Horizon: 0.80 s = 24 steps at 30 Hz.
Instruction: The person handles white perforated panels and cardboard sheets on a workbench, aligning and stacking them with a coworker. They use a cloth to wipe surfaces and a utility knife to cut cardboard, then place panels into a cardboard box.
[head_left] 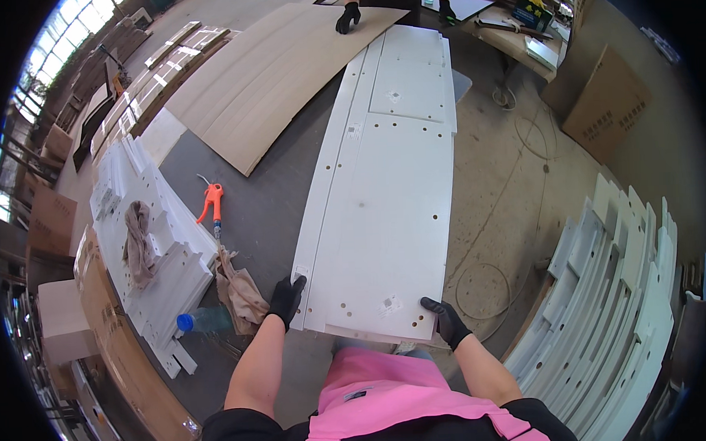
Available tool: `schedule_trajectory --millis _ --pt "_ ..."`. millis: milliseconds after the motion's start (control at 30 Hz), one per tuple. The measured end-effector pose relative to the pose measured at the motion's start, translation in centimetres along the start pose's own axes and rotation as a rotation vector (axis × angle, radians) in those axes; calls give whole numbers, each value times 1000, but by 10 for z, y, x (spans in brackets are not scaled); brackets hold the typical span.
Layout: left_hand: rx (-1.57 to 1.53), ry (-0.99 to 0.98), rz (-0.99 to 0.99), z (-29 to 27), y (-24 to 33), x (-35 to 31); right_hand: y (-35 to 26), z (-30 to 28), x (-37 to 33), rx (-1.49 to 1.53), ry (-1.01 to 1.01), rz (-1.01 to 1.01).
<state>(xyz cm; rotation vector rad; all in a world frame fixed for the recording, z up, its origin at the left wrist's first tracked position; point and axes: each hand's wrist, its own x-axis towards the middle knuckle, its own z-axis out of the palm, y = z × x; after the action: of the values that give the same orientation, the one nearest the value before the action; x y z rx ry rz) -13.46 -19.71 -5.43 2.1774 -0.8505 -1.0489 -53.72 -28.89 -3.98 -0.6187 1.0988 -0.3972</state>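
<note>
A stack of long white panels (376, 211) with small drilled holes stretches away from me along the dark table. At its near left corner my left hand (286, 299), in a black glove, is closed on the edge with the thumb on top. My right hand (447, 322), gloved the same, grips the near right corner. The fingers under the panels are hidden. Smaller white panels lie on top at the far end. Across the table, a co-worker's black-gloved hand (349, 17) rests on a large cardboard sheet (275, 66); their other gloved hand (447, 13) is near the far panel end.
Left on the table (251, 205) are an orange air gun (213, 201), a rag (242, 292), a blue-capped bottle (208, 319) and a pile of white panels (152, 229) with another rag (139, 249). Many white panels (600, 288) stand at right; a hose (482, 294) coils on the floor.
</note>
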Motion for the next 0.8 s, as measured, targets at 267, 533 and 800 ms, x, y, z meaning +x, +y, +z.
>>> schedule_trajectory --millis 267,533,800 --pt "-114 57 -249 15 12 -80 26 -18 -33 6 -26 -11" --pt "-206 -556 -338 -2 3 -102 52 -30 -64 -15 106 9" --pt "-578 -404 -266 16 -4 -100 84 -23 -87 19 98 -36"
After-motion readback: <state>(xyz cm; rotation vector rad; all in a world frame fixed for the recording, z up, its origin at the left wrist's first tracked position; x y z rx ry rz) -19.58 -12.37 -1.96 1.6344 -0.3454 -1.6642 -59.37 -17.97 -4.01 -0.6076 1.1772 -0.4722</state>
